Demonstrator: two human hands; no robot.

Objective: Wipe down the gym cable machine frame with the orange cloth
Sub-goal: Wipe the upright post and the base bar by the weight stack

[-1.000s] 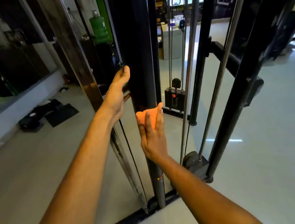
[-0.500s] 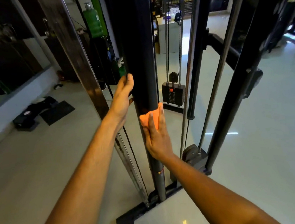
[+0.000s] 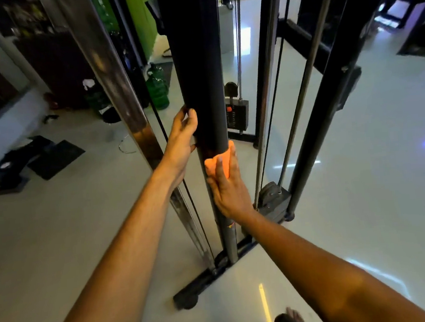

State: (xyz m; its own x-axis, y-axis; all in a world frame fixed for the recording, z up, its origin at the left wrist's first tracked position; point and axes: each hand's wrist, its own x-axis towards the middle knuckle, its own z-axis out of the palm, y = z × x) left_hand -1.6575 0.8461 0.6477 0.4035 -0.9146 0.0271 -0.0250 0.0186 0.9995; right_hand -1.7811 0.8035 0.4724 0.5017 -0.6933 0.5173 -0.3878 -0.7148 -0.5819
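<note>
Right hand [image 3: 228, 190] presses the orange cloth [image 3: 218, 164] flat-fingered against the black upright post [image 3: 199, 85], pressure for wiping. Left hand [image 3: 181, 140] grips the post's edge, likely for bracing.

Pale floor [image 3: 363, 199] under machine base [image 3: 206, 282], jugs [image 3: 157, 88].

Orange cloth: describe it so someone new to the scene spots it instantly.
Find the thick black upright post in the middle of the cable machine. Partway down it, the right hand presses the orange cloth flat against the post. It is the only orange fabric among black and steel bars.
</note>
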